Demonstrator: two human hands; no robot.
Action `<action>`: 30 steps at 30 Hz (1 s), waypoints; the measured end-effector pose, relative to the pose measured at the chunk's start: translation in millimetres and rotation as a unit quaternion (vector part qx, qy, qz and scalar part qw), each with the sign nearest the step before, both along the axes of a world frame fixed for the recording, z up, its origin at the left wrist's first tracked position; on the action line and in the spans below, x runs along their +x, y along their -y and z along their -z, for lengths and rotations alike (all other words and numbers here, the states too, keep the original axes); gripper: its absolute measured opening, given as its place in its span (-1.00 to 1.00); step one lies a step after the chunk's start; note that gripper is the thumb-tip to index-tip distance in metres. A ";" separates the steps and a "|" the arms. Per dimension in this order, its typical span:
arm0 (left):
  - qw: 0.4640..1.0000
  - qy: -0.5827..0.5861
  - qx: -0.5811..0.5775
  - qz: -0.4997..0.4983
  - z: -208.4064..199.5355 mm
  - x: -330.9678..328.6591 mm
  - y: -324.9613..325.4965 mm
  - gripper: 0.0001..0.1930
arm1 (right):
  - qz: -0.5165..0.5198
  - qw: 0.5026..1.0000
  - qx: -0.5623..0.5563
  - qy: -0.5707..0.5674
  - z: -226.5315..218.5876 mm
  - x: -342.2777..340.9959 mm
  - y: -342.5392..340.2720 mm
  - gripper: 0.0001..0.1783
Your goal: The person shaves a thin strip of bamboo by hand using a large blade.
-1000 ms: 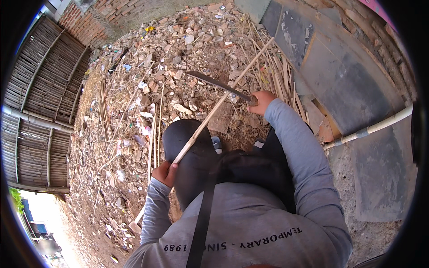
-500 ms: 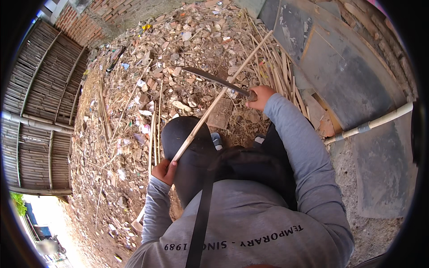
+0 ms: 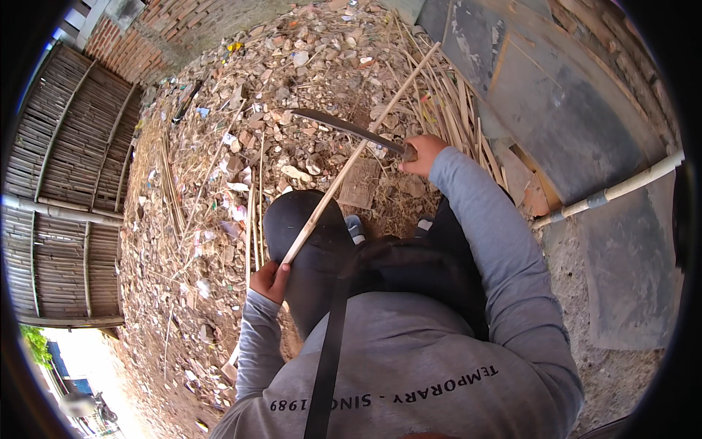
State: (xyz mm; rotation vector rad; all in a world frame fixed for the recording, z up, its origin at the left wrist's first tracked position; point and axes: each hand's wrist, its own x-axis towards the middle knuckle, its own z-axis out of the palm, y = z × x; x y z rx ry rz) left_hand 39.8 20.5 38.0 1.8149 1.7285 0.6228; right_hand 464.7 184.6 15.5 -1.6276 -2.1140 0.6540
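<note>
My left hand (image 3: 271,280) is closed around the near end of a long pale bamboo strip (image 3: 326,196). The strip slants away over my left knee toward the upper right, its far end above the rubble. In my right hand (image 3: 425,156) is the handle of a machete (image 3: 349,127), its dark, slightly curved blade pointing left. The blade lies across the strip at a steep angle, near the strip's middle; whether its edge touches the strip I cannot tell.
Broken brick and stone rubble (image 3: 219,168) covers the ground ahead. Bamboo strips (image 3: 455,117) lie at the right, beside dark grey boards (image 3: 563,110) and a bamboo pole (image 3: 610,192). A bamboo slat fence (image 3: 62,139) stands at the left, a brick wall (image 3: 139,40) at the far left.
The machete has shifted slightly left and up along with my right hand. My left hand keeps its hold on the bamboo strip. The view has turned a little.
</note>
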 end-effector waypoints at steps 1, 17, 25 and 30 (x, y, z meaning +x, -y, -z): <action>1.000 0.006 -0.002 -0.003 0.1 0.0 0.2 -0.58 | 0.000 1.000 0.000 -0.001 0.2 -0.5 0.1 -0.60; 1.000 -0.017 -0.005 -0.009 2.4 -3.3 -0.4 -0.58 | 0.016 0.994 -0.084 0.073 -24.6 -3.4 2.5 -0.54; 0.997 -0.075 0.034 0.000 0.0 1.1 0.8 -0.55 | 0.101 0.990 -0.049 0.085 -27.2 12.4 -4.1 -0.61; 0.995 -0.094 0.032 -0.003 0.7 -2.3 4.4 -0.55 | 0.027 0.993 -0.056 0.102 -28.2 -11.6 6.4 -0.59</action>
